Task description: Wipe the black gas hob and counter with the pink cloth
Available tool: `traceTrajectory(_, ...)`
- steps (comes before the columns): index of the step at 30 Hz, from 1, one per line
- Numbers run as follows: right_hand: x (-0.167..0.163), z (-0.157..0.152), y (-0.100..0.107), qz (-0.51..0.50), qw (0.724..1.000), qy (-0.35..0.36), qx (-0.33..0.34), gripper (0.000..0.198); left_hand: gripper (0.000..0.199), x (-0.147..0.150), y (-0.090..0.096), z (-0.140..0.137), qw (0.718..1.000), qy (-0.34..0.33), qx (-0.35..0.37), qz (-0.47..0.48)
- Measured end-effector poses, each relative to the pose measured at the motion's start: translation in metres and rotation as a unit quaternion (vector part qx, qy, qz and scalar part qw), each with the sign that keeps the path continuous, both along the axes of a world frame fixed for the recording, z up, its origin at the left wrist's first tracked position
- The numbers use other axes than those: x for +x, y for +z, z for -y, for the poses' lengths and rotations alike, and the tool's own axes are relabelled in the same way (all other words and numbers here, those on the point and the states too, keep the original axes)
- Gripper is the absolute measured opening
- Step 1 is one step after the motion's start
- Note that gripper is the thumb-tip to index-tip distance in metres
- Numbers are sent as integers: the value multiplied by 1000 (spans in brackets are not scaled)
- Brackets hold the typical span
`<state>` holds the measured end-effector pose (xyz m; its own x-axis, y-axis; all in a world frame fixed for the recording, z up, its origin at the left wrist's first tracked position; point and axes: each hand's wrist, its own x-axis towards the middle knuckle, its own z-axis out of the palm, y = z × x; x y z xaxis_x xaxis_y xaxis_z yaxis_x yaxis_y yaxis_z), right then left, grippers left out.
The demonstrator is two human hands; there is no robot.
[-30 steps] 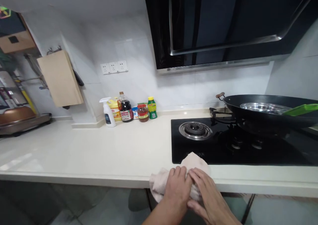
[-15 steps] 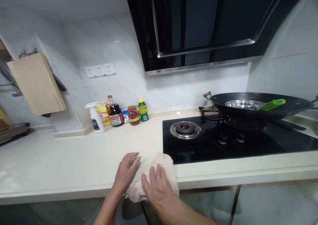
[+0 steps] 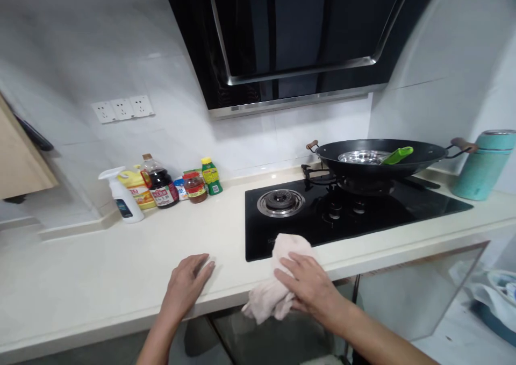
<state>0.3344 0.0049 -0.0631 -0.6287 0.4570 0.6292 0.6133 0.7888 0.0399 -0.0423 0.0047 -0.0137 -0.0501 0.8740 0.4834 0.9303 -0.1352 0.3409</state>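
Note:
My right hand (image 3: 310, 287) grips a pale pink cloth (image 3: 274, 295), its fingers spread over the top and the thumb side toward the counter edge. Part of the cloth lies over the front left corner area of the black gas stove (image 3: 310, 225), and the rest droops over the counter's front edge. To the left, my left hand (image 3: 186, 283) rests on the white countertop (image 3: 121, 279), holding nothing, with its thumb apart from the fingers.
A black wok (image 3: 427, 152) with a metal strainer (image 3: 355, 157) and green handle (image 3: 398, 155) sits on the right burner. Beside it stands a turquoise flask (image 3: 484, 166). A spray bottle (image 3: 123, 195), soy sauce bottle (image 3: 161, 185) and jar (image 3: 195, 187) line the wall, under a range hood (image 3: 290, 37).
My view has turned to the right, bringing the turquoise flask into sight. My right hand has slid the cloth rightward along the counter edge onto the stove's front; my left hand stays on the counter.

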Motion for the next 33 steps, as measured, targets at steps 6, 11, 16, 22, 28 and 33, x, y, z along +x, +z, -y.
traceTrajectory(6, 117, -12, -13, 24, 991, -119, 55, 61, 47, -1, 1, -2, 999, -11, 11, -43)
traceTrajectory(11, 215, -24, -24, 44, 972, -224, 48, 66, 46, 1, 4, -3, 997, -9, 22, -77)
traceTrajectory(16, 293, -38, -31, -4, 965, -260, -41, 60, 44, 2, 3, -5, 995, -14, 32, -95)
traceTrajectory(22, 311, -49, -4, -143, 936, -275, -166, 38, 43, 3, 0, -5, 994, -14, 31, -102)
traceTrajectory(28, 306, -98, 56, -155, 889, -402, -155, 35, 43, 3, -2, -3, 995, -4, 26, -93)
traceTrajectory(33, 278, -140, 68, -156, 797, -571, -119, 57, 44, -1, -8, -5, 996, 2, 40, -86)
